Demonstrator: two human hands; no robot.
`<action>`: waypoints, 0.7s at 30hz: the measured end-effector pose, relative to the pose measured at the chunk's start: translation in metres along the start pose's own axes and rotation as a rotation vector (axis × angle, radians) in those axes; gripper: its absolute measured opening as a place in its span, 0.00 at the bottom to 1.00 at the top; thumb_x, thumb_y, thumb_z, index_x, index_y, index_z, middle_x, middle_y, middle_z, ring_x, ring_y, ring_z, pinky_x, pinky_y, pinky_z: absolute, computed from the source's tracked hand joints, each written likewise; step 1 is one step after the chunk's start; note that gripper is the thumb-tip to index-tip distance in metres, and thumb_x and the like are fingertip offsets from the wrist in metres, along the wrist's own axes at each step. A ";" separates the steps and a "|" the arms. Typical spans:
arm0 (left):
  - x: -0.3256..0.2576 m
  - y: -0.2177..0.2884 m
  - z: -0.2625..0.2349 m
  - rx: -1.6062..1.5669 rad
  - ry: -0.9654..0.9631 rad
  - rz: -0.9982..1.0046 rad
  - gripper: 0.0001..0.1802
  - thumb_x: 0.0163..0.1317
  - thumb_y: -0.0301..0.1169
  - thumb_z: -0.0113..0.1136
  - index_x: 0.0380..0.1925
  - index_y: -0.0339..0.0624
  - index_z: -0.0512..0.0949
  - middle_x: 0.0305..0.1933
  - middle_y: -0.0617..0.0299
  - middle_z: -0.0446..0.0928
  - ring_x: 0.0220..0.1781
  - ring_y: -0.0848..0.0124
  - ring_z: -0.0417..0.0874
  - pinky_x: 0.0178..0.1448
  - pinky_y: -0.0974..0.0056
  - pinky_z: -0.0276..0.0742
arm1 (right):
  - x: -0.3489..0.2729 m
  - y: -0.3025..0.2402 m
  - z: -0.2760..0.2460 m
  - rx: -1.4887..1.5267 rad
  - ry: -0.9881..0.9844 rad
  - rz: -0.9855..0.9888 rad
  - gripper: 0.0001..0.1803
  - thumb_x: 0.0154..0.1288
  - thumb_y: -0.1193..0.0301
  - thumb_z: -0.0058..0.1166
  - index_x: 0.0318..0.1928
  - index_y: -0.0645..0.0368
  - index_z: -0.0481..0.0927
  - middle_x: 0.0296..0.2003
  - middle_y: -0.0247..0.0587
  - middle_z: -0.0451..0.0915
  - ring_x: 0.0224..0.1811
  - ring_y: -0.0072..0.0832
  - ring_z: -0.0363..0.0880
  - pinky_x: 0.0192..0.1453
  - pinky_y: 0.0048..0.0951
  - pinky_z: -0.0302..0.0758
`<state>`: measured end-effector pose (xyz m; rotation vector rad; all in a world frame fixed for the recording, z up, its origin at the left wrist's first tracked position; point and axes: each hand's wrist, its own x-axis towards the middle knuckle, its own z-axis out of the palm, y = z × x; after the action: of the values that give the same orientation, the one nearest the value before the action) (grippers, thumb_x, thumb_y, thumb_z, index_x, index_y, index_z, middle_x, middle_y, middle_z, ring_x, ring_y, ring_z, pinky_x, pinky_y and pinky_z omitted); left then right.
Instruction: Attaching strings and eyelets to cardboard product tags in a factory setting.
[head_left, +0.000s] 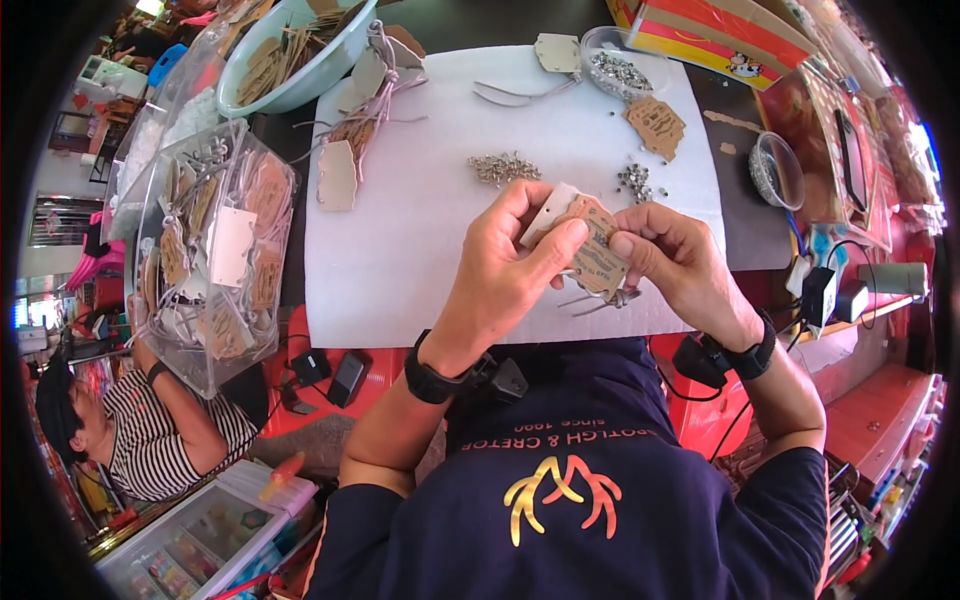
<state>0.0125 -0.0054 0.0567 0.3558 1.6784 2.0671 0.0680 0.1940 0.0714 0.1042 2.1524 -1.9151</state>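
Observation:
My left hand (513, 245) grips a small stack of cardboard tags (596, 252), with a pale tag behind a brown printed one. My right hand (680, 262) pinches the right edge of these tags, thumb in front. Grey cord (600, 300) hangs from their lower end. Just beyond my hands, on a white foam sheet (400, 260), lie a heap of small metal fasteners (503, 168) and a looser group of shiny metal pieces (638, 183). One brown tag (656, 127) rests near the looser group. Whether a metal piece is between my fingers is hidden.
A clear bin (262, 345) of corded tags stands left, near a person in a striped shirt (165, 440). Behind are a pale green basin (350, 50) with brown strips and a clear bowl of metal pieces (622, 75). Another small bowl (776, 170) sits right, beside cables and plugs (820, 295).

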 end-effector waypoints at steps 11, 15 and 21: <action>-0.025 -0.020 -0.046 0.144 -0.061 -0.248 0.12 0.67 0.32 0.61 0.47 0.39 0.75 0.35 0.69 0.77 0.32 0.84 0.73 0.33 0.74 0.70 | 0.021 0.023 0.016 -0.148 -0.130 0.052 0.10 0.71 0.70 0.56 0.43 0.65 0.81 0.23 0.36 0.79 0.23 0.17 0.75 0.30 0.24 0.74; -0.031 -0.018 -0.059 0.178 -0.053 -0.257 0.12 0.67 0.33 0.61 0.47 0.39 0.75 0.34 0.70 0.77 0.31 0.84 0.72 0.33 0.74 0.69 | 0.051 0.015 0.009 -0.343 -0.024 -0.106 0.08 0.66 0.72 0.58 0.39 0.66 0.81 0.22 0.39 0.80 0.23 0.22 0.77 0.30 0.28 0.74; -0.030 -0.020 -0.068 0.138 -0.050 -0.250 0.13 0.67 0.33 0.60 0.48 0.41 0.75 0.38 0.69 0.80 0.34 0.84 0.76 0.35 0.75 0.71 | 0.093 0.020 0.007 -0.609 0.083 -0.334 0.07 0.64 0.75 0.56 0.38 0.66 0.81 0.29 0.49 0.83 0.30 0.40 0.82 0.36 0.35 0.76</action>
<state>0.0101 -0.0749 0.0245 0.2255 1.7430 1.7550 -0.0162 0.1784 0.0291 -0.3124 2.8478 -1.3170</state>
